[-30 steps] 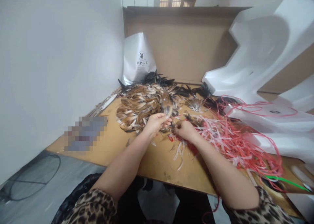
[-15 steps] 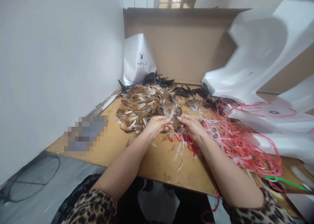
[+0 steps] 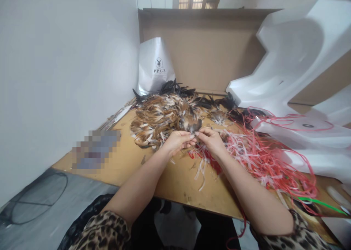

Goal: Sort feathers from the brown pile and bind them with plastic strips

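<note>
The wooden table is covered by a heap of brown feathers, tangled red strings, white foam pieces and a white bag.

1 head-worn view, facing forward and down, close over the table (near edge).

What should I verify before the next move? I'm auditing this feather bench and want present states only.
1. Feather bundle pinched by both hands: ok, left hand and right hand meet at its base.
2. Grip tightness: cannot tell, fingertips hide the contact.
3. Feather pile within reach: ok, just beyond the left hand.
4. Red and white strips at hand: ok, beside the right hand.
5. Strips free of tangles: not ok, they lie knotted in loops.
6. Bare table near the edge: ok.
</note>
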A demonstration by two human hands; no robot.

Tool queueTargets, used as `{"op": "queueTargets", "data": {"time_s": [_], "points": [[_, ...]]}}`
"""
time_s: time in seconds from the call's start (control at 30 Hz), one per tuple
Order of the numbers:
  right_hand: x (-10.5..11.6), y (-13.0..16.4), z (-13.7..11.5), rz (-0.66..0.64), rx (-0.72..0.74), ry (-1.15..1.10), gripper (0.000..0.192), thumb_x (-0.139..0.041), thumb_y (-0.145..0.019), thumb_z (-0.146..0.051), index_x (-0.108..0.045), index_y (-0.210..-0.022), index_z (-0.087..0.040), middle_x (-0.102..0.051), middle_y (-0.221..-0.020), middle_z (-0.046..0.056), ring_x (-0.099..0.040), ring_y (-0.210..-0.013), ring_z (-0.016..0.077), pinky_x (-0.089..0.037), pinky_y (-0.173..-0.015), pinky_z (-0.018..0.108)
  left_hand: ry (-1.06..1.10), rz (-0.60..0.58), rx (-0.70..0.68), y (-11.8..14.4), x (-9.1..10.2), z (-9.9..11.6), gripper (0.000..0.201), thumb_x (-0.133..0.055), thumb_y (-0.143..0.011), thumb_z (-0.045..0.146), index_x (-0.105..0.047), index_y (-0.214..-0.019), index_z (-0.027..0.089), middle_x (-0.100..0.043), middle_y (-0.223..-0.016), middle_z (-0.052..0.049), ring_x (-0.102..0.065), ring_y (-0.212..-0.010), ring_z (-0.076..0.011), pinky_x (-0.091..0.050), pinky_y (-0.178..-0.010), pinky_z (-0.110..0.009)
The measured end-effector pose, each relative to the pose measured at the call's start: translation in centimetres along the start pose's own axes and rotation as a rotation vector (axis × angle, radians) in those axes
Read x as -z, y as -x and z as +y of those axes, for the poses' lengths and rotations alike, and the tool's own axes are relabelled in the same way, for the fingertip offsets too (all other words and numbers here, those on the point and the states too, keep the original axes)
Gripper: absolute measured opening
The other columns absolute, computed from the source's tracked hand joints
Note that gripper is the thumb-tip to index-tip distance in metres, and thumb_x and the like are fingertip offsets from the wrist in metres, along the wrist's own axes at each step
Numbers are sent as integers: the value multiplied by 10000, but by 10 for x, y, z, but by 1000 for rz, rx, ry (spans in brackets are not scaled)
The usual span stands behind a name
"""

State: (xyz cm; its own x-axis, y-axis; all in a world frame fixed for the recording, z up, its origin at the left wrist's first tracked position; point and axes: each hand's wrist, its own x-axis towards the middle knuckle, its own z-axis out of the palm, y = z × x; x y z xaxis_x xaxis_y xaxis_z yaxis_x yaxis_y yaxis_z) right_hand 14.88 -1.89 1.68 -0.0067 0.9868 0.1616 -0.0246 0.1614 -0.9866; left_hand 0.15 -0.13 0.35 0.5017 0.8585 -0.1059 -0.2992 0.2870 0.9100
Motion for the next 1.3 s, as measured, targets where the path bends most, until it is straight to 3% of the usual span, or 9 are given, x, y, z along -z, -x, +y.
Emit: {"op": "queueTargets", "data": {"time_s": [0.3, 0.67, 0.83, 0.93, 1.07, 1.23, 1.3], "points": [[2, 0, 1, -33, 30, 38, 217, -642, -621, -349, -554, -586, -154, -526, -509, -37, -414, -459, 66, -313, -471, 207, -191, 99, -72, 1, -8, 2, 230, -665, -599, 282, -595, -698, 86, -638, -673, -72, -569, -514, -89, -410, -468, -177], [5, -2, 3, -38, 108, 164, 230, -616, -636, -380, -568, -600, -158, -563, -552, -9, -489, -523, 110, -388, -534, 246, -237, 91, -97, 1, -13, 2, 271, -664, -584, 331, -622, -700, 89, -642, -674, -78, -574, -516, -98, -428, -470, -188], [1, -2, 6, -17, 68, 27, 202, -616, -646, -357, -581, -633, -158, -551, -557, -17, -455, -502, 88, -361, -508, 225, -267, 102, -119, 2, -10, 8, 270, -652, -591, 351, -617, -668, 94, -645, -670, -83, -563, -495, -96, -416, -451, -190], [3, -5, 8, 33, 43, 9, 207, -607, -656, -359, -610, -723, -164, -531, -548, -28, -406, -462, 72, -327, -470, 214, -199, 184, -188, 1, -3, 15, 256, -643, -606, 340, -612, -679, 96, -647, -691, -84, -564, -509, -95, -418, -460, -188], [8, -7, 8, -3, 116, 226, 182, -608, -653, -330, -620, -705, -156, -568, -626, 4, -455, -539, 96, -363, -531, 230, -79, 295, -294, -1, 9, 22, 247, -620, -638, 336, -607, -718, 104, -645, -727, -74, -563, -537, -79, -403, -466, -166], [1, 1, 5, -235, 249, 563, 149, -568, -689, -307, -631, -710, -174, -557, -655, 22, -479, -573, 115, -376, -549, 237, -50, 323, -313, -3, 16, 21, 247, -615, -642, 339, -598, -719, 106, -641, -746, -67, -546, -525, -66, -380, -451, -156], [-4, 4, 7, -273, 315, 659, 129, -555, -705, -289, -632, -737, -191, -552, -682, 24, -497, -620, 125, -385, -591, 243, -57, 311, -299, -3, 15, 20, 250, -614, -641, 341, -594, -728, 107, -642, -758, -68, -544, -529, -65, -381, -457, -158]]}}
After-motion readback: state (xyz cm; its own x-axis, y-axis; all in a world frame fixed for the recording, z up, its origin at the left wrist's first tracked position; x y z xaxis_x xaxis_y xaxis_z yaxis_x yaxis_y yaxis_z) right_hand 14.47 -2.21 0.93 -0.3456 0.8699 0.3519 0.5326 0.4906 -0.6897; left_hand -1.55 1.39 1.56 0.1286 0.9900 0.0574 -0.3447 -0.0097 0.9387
